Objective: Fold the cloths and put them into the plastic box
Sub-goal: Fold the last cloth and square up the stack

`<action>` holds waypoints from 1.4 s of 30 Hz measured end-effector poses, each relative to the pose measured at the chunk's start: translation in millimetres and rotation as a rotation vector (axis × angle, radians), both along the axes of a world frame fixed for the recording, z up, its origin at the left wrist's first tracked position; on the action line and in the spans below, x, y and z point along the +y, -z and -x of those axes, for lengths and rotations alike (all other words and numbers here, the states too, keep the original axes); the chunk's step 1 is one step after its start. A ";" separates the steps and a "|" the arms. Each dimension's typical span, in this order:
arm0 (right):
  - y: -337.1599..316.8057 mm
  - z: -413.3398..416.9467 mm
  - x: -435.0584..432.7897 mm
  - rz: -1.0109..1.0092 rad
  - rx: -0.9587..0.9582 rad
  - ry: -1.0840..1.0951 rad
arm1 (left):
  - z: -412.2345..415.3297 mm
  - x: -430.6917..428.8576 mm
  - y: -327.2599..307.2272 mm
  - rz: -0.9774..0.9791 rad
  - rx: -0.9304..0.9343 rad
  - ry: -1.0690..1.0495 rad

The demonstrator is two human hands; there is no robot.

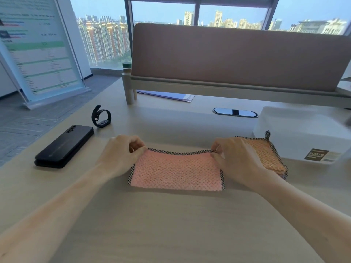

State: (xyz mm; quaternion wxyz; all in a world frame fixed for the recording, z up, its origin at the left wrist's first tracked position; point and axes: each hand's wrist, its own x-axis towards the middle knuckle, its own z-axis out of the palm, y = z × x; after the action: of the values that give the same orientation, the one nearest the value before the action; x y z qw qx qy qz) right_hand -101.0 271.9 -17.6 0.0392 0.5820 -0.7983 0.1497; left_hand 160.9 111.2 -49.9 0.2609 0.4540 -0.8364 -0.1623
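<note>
Head view: both hands are curled at the far edge of a pink cloth (176, 171) with checkered trim. The left hand (121, 154) pinches its far left corner between thumb and fingertips, and the right hand (237, 160) pinches the far right corner the same way. The cloth lies flat on the counter (171, 224) between them, its far edge slightly lifted.

Just right of it sits a folded orange cloth (269, 156), partly hidden behind the right hand; whether another layer lies under it is hard to make out. Just behind that stands the plastic box (303, 133), near the right frame edge. Its walls are cloudy, so its contents cannot be told.

On the left of the counter lie a black phone (64, 147) and a black wristband (101, 116).
</note>
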 end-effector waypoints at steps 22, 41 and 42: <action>16.7 0.4 -15.8 -0.128 0.022 0.057 | 5.2 -5.8 11.6 0.007 -0.089 -0.021; 64.8 -48.6 -14.0 -0.292 -0.020 -0.198 | 33.8 46.1 32.4 -0.014 -0.546 0.213; 63.9 -46.9 -12.5 -0.299 -0.031 -0.183 | 30.5 43.5 31.9 -0.033 -0.544 0.186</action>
State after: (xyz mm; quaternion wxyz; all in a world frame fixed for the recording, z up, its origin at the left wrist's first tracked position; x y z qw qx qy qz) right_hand -54.0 259.4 -81.5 -0.0738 0.6492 -0.7559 0.0413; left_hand 130.4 154.6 -81.8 0.0036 0.4065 -0.9109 -0.0712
